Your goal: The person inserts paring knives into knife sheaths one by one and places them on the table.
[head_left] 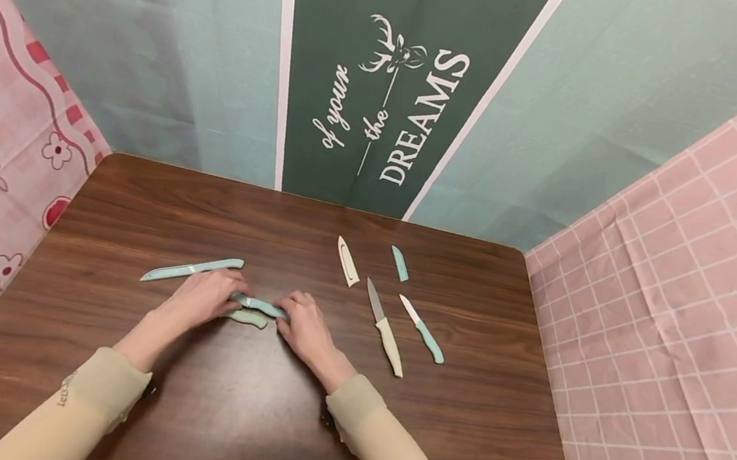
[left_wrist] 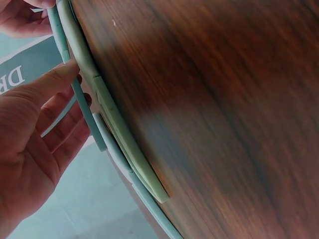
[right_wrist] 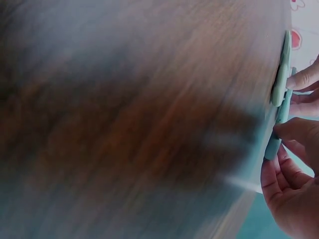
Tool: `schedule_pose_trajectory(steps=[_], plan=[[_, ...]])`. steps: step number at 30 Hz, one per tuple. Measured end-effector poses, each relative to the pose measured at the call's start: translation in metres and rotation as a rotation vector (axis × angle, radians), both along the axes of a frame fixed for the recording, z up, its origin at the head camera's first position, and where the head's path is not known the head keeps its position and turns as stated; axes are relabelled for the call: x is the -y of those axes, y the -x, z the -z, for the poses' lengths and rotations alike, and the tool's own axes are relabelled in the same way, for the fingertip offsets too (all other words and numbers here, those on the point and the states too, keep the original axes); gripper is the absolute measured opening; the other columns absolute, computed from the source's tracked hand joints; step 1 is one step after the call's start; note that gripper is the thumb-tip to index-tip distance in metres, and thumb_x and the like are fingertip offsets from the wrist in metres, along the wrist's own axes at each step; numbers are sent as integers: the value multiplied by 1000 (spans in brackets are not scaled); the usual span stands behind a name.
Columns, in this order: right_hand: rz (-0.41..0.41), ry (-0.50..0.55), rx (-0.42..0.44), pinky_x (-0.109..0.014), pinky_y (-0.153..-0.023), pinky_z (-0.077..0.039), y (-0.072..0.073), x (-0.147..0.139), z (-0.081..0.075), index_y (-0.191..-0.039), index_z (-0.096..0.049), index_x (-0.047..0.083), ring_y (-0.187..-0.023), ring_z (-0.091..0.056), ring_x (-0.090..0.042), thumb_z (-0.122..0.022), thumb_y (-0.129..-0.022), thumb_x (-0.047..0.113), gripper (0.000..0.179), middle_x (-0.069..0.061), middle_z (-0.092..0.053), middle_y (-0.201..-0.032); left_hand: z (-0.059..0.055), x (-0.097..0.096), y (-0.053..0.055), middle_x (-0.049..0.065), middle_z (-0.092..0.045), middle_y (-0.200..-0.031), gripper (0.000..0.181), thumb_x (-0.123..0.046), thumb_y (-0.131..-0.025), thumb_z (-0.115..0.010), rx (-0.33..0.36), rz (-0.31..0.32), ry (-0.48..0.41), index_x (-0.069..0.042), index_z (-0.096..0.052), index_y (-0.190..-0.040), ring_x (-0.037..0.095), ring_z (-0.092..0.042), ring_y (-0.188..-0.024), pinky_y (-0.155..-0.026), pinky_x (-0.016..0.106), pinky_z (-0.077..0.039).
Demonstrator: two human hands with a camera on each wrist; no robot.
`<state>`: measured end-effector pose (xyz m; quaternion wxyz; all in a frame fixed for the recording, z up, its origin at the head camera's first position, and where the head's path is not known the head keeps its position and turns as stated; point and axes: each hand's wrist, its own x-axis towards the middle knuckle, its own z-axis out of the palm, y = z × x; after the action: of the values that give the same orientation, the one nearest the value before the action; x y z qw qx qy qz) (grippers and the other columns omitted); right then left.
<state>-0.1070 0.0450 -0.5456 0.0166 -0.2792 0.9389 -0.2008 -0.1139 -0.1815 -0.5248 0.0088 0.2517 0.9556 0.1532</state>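
Note:
Both hands hold a blue paring knife (head_left: 264,307) just above the table. My left hand (head_left: 207,294) pinches its sheathed part between thumb and fingers. At the other end, my right hand (head_left: 307,325) pinches the handle, as the right wrist view shows with the blue handle (right_wrist: 273,144) between thumb and fingertips. Close on the near side lies a green knife (left_wrist: 114,114) in a green sheath; my left hand hides part of it in the head view. Behind my left hand lies a longer light-blue knife (head_left: 193,268), sheathed, its handle pointing right.
Right of my hands lie a bare cream-handled knife (head_left: 388,345) and a smaller bare blue-handled knife (head_left: 430,342). Beyond them are a cream sheath (head_left: 347,262) and a short blue sheath (head_left: 399,263). Cloth hangings enclose the wooden table (head_left: 228,422) at the back and sides.

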Motion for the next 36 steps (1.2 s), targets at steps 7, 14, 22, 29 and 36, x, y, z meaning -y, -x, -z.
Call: schedule_pose_trajectory(steps=[7, 14, 22, 29, 36], plan=[[-4, 13, -7, -28, -87, -54, 0, 3, 3, -112, -73, 11, -98, -63, -19, -72, -90, 12, 22, -3, -70, -106, 2, 3, 1, 1, -72, -101, 21, -12, -81, -82, 20, -9, 6, -14, -77, -102, 22, -72, -87, -61, 35, -55], [-8, 22, -14, -28, -88, -53, 0, 2, 6, -110, -74, 11, -98, -63, -19, -74, -89, 12, 21, -3, -70, -105, 3, 4, 1, 0, -72, -99, 23, -7, -81, -80, 45, -12, 14, -14, -77, -103, 21, -71, -86, -57, 33, -53], [-11, 15, -14, -26, -87, -53, 1, 3, 7, -110, -74, 11, -98, -64, -17, -73, -90, 13, 20, -2, -70, -104, 1, 3, 0, 2, -72, -103, 24, -6, -81, -80, 59, -14, 26, -13, -77, -104, 24, -72, -91, -58, 35, -54], [-14, 8, -16, -25, -87, -53, 0, 5, 8, -111, -74, 12, -98, -64, -16, -73, -91, 15, 20, -1, -70, -105, 1, 4, 0, 2, -72, -101, 24, -4, -81, -79, 74, -25, 18, -12, -77, -103, 24, -72, -90, -62, 37, -55], [-14, 5, 18, -27, -88, -53, 0, 6, 6, -114, -73, 12, -100, -63, -18, -71, -93, 16, 22, -2, -69, -107, -2, 4, 1, 4, -72, -100, 26, -2, -82, -78, 106, -33, 27, -11, -77, -106, 25, -72, -89, -65, 36, -55]])
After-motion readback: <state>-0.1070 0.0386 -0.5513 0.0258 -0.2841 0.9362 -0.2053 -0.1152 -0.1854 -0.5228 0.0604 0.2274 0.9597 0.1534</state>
